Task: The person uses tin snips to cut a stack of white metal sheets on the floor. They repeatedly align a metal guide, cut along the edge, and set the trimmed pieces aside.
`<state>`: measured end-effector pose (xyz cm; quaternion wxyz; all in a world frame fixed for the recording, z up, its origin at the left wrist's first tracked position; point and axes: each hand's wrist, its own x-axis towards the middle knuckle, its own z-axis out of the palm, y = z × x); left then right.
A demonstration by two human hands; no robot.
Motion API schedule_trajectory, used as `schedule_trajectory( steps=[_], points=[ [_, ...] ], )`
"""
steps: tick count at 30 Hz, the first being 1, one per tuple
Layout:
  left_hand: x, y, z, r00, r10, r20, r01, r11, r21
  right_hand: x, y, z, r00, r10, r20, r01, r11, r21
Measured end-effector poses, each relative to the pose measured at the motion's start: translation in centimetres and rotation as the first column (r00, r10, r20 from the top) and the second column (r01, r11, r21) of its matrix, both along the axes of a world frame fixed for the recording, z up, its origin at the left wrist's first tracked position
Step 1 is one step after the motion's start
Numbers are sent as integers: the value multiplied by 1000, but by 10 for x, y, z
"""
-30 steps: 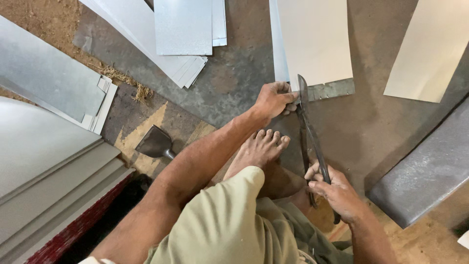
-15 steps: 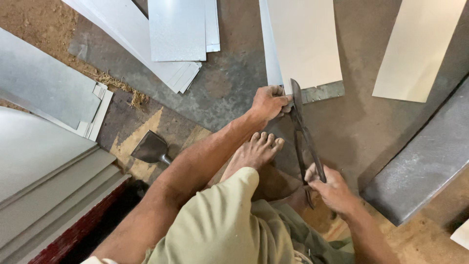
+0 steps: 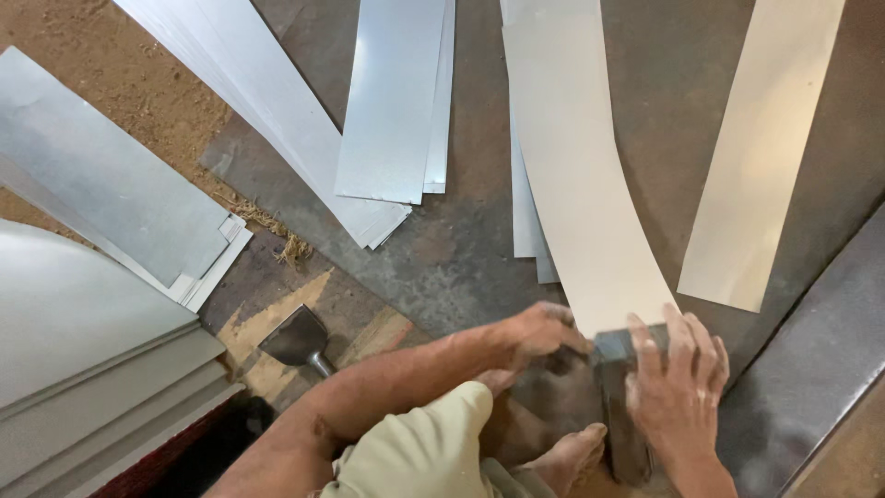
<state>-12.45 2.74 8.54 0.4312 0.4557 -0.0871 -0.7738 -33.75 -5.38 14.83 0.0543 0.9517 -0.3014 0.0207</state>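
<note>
Steadying the long metal strip [image 3: 590,203] at its near end on the floor, left hand [image 3: 535,334] pinches the edge, right hand [image 3: 678,369] lies flat over a blurred dark piece [image 3: 616,349]; keep fingers off sharp edges.

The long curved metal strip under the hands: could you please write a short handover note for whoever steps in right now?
Left hand: resting at the near left corner of the curved metal strip; its grip is blurred.
Right hand: fingers spread flat over a dark metal piece at the strip's near end; what it is cannot be told.
A bare foot sits just below the hands.
Nearby: a flat-bladed scraper on the floor to the left, and another pale strip to the right.
Done: many strips lie about, already cut.
Left: no cut shows on this strip's visible part; its near end is hidden.
</note>
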Motion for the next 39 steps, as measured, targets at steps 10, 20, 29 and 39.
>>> schedule_trajectory(
  steps=[10,20,29,39],
  points=[
    [119,-31,41,-294,449,844,355,871,-340,-37,-57,156,947,268,176,-284,956,76],
    [118,-9,19,274,359,892,45,922,-385,-20,-69,125,974,117,195,-103,991,-83],
    [92,6,-53,558,85,825,-257,964,75,55,-52,64,636,-766,93,478,486,732],
    [63,13,-36,429,78,900,-120,992,-28,67,59,-137,500,-865,44,213,172,962]
  ],
)
